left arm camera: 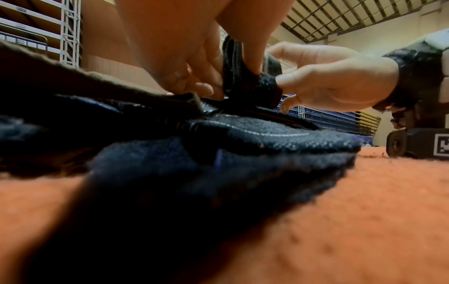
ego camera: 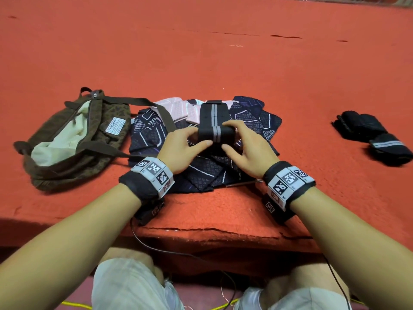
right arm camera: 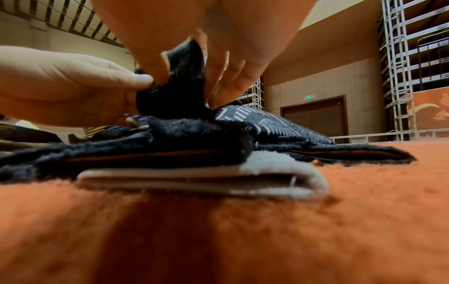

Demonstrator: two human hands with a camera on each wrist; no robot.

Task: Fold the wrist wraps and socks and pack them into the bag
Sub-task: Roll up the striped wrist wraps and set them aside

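- Orange carpet (ego camera: pixel 223 52) covers a raised platform, and the wrist views show a big hall with white scaffolding behind it.
- On the left lies a brown bag (ego camera: pixel 67 139), unzipped, with its pale lining showing and its strap trailing over the pile beside it.
- In the middle sits a pile of dark blue patterned socks (ego camera: pixel 252 121), with pink ones (ego camera: pixel 176 108) at the far side.
- On top of that pile is a black wrist wrap (ego camera: pixel 214 126) with a grey stripe, partly rolled at its near end; the far end lies flat.
- The left hand (ego camera: pixel 181 148) pinches the left end of the roll between thumb and fingers.
- The right hand (ego camera: pixel 245 148) pinches the right end the same way.
- Far to the right, well apart, lie more black wraps (ego camera: pixel 375 139), already rolled up.
- The wrap looks soft, light and a bit stretchy, so it will likely spring open if let go.
- I would hold it at both ends of the roll and keep it tight while rolling toward the far end.
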